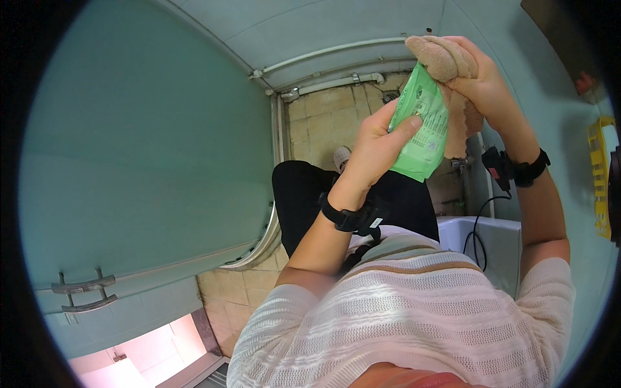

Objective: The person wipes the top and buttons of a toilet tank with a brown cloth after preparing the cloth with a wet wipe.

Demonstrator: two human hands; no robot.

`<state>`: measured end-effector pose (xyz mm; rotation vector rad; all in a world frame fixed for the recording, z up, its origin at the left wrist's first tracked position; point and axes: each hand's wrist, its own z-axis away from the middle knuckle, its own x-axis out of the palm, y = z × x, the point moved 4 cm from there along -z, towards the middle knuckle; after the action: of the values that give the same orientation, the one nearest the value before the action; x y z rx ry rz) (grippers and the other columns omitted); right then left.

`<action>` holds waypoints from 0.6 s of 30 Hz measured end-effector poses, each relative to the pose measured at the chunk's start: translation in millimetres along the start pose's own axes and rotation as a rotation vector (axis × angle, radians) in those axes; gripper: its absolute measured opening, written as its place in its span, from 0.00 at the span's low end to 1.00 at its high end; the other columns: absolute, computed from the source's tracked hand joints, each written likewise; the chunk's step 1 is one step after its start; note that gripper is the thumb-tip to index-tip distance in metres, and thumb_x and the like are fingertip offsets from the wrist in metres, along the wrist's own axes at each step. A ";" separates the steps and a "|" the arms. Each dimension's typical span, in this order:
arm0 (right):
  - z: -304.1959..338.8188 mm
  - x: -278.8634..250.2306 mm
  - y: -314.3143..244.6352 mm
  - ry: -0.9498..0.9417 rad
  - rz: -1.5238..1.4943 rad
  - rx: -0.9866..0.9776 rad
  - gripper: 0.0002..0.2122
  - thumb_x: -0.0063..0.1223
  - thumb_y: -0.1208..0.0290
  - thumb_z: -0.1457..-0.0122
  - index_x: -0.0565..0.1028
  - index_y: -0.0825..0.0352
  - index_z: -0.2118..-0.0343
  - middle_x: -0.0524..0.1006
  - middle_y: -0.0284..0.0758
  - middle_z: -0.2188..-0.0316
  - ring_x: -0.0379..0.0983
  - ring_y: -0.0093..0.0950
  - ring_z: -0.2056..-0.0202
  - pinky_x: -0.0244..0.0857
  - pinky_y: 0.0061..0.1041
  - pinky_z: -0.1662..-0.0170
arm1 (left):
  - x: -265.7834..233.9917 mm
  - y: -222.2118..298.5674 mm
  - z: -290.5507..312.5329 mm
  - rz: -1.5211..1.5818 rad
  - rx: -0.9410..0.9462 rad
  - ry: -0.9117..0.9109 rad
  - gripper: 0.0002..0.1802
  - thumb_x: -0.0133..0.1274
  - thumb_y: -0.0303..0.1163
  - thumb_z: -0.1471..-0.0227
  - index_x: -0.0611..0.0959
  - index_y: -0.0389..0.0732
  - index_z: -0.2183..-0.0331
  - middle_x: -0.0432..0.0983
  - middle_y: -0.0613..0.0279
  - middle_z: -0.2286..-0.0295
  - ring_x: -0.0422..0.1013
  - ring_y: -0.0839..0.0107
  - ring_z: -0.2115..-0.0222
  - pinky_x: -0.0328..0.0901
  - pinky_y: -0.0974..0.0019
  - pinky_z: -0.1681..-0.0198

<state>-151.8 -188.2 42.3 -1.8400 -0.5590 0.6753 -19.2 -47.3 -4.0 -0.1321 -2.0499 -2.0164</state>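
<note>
bright green, flat plastic packet (424, 152) w/ dark print on front: small lines plus a symbol, too tiny to read. it's held up betw. both hands: l hand (378, 145) pinches its left edge, thumb on front; r hand (479, 81), curled tight, grips bunched tan terry-cloth towel (436, 55) at packet's top, loose end hanging by its right edge.

The green, flat plastic-film packet (427, 139) in the left hand (380, 141) looks smooth and lightly glossy; the brown, bunched cloth towel (441, 58) in the right hand (486, 87) looks rough, matt and napped. Left of the left hand, the broad green panel (149, 149) has a smooth, faintly glossy finish; right of the right hand, the yellow, slatted rack (599, 187) looks like smooth plastic
</note>
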 end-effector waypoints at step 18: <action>28.0 61.9 -29.2 -0.039 0.476 -0.477 0.22 0.54 0.82 0.56 0.71 0.65 0.54 0.71 0.40 0.53 0.67 0.35 0.49 0.62 0.33 0.47 | -17.9 -6.8 -8.6 0.546 0.069 0.237 0.21 0.40 0.40 0.37 0.64 0.42 0.46 0.69 0.56 0.53 0.69 0.64 0.53 0.69 0.60 0.52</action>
<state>-127.3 -118.8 49.8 -2.4503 -0.3201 0.9523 -2.7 -54.0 -15.0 -0.3747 -1.6997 -1.5452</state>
